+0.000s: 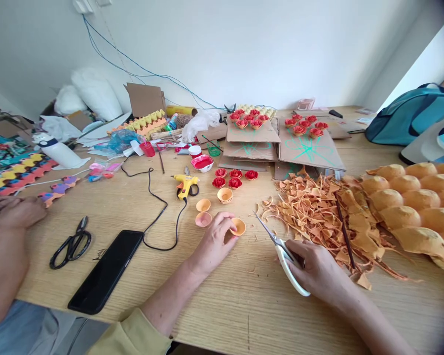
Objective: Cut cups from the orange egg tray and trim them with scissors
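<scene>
My left hand rests on the wooden table, its fingertips pinching a small orange paper cup. My right hand is closed round the white handles of a pair of scissors, blades pointing up and left towards the cup. Two more cut cups lie just left of my left hand, and another sits behind. Red paper roses stand beyond them.
A heap of orange scraps and an orange egg tray fill the right. A yellow glue gun, black phone and black scissors lie left. Another person's arm is at far left. Cardboard with roses sits behind.
</scene>
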Tool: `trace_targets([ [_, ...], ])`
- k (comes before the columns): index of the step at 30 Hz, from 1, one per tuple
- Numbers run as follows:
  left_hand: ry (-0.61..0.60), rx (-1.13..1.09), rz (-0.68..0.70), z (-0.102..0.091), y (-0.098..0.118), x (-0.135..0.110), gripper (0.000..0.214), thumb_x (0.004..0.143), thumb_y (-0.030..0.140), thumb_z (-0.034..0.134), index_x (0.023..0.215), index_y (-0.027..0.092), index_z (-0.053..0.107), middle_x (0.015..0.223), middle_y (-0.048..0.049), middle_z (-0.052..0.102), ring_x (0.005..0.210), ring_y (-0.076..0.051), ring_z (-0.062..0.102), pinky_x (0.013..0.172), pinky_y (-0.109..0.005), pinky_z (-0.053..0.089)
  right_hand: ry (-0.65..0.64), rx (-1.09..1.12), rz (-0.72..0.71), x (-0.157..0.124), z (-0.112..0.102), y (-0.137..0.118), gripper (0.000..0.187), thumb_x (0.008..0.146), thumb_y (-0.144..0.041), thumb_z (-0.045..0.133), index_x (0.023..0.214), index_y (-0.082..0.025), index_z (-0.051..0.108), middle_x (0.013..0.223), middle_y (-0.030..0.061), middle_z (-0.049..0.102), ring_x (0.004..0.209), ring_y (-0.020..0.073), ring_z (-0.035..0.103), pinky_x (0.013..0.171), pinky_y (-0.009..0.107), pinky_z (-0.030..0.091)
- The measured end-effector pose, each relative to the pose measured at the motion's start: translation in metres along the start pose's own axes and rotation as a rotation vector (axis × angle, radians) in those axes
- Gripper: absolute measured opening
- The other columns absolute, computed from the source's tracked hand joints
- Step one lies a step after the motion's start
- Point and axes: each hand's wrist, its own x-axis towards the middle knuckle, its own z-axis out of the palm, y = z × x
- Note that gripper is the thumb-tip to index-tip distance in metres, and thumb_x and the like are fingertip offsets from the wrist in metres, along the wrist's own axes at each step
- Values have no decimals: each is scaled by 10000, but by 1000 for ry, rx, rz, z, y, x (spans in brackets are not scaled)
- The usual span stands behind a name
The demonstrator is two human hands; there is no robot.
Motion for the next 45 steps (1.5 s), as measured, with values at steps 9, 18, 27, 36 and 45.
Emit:
trace_targets([
  [9,17,3,-54,1,-1,-1,552,708,134,789,1136,247,459,1143,-56,560,1093,-247,558,958,-438,466,14,-44,4,0,-6,0,282,908,-390,510,683,-222,482,586,-12,559,538,123,478,542,238,323],
  [18,45,85,-31,4,-5,-2,594,739,185,782,1211,249,426,1184,-78,563,1112,-265,559,954,-458,480,-36,-111,32,-3,-10,4,269,881,-378,524,668,-222,476,577,-22,535,516,116,447,529,240,301],
  [27,7,35,56,1,2,-2,732,724,-38,530,1378,233,342,1327,-114,528,1249,-255,511,1065,-472,439,-495,-26,78,-13,-29,-3,337,905,-435,497,668,-207,571,596,-23,590,537,103,455,504,236,275],
  [36,74,59,63,-4,5,-2,668,799,64,582,1401,238,353,1341,-116,527,1236,-260,513,1045,-480,447,-227,-302,264,-14,-31,14,337,879,-489,484,685,-234,588,578,13,623,511,147,524,504,255,285],
  [45,404,-16,-63,-25,12,5,350,866,87,525,1192,216,525,1091,-74,638,979,-190,623,825,-328,519,-343,-287,-161,-11,-9,-22,217,790,-374,623,615,-247,603,528,-4,648,522,173,587,518,275,306],
])
